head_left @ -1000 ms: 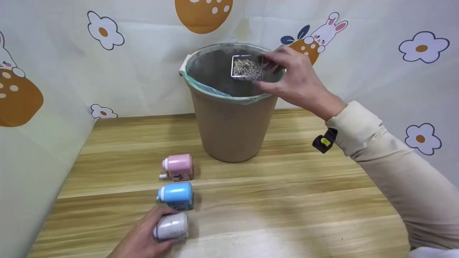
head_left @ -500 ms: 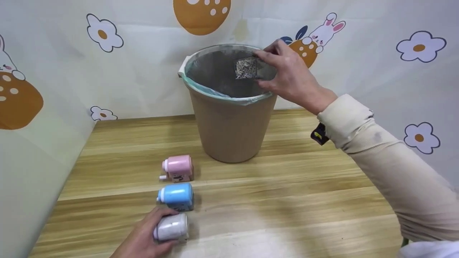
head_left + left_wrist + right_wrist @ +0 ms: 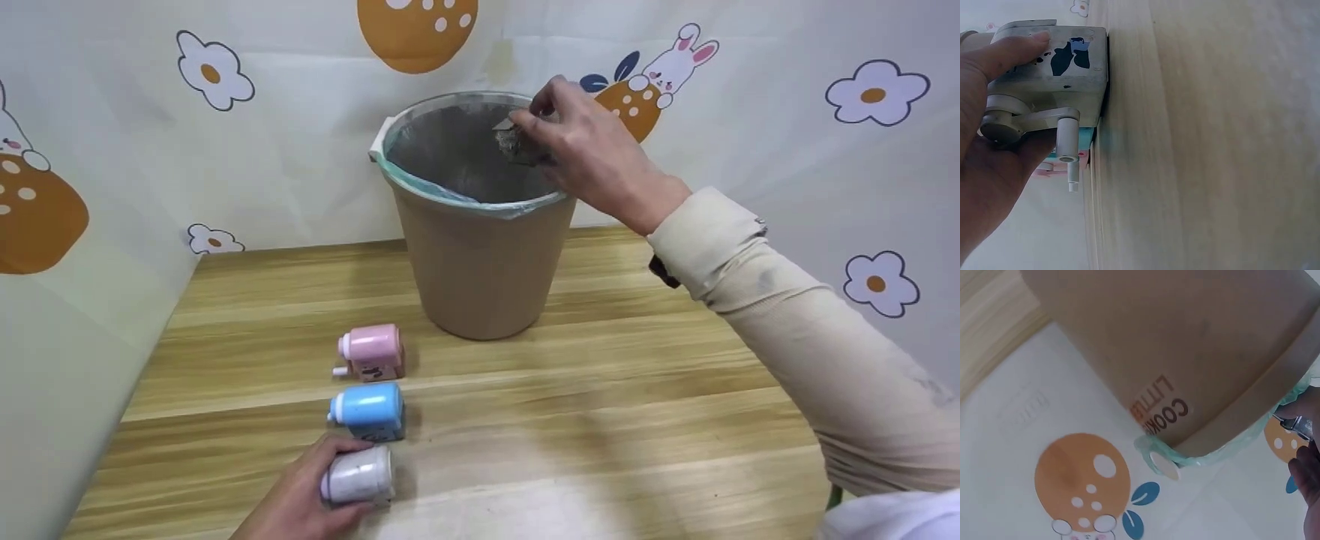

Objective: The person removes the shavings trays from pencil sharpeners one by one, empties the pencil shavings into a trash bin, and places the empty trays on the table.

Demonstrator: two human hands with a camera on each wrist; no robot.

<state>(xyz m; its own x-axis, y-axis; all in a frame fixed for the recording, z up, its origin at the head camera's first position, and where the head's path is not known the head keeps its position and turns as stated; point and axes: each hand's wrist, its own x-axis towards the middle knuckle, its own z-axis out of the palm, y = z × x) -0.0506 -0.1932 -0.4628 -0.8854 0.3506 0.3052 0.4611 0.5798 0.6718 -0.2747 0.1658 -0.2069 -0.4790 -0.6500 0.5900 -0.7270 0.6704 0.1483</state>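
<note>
Over the mouth of the brown trash bin (image 3: 484, 270), my right hand (image 3: 604, 157) pinches a small clear shavings drawer (image 3: 508, 142), tilted, with pencil shavings in it. The fingers partly cover the drawer in the head view. Low on the left, my left hand (image 3: 296, 491) grips a white crank pencil sharpener (image 3: 360, 476) on the table. Its crank (image 3: 1044, 120) and a dark printed figure show in the left wrist view. Just beyond stand a blue sharpener (image 3: 371, 405) and a pink sharpener (image 3: 375, 345). In the right wrist view the right hand (image 3: 1309, 467) is cut off at the edge.
A greenish liner (image 3: 435, 187) folds over the bin's rim. The wooden table (image 3: 645, 375) meets a patterned cloth backdrop (image 3: 300, 135) behind the bin and along the left side.
My right hand has turned and shifted slightly left, tipping the drawer from facing me to slanting down into the bin. The left hand keeps its grip on the white sharpener.
</note>
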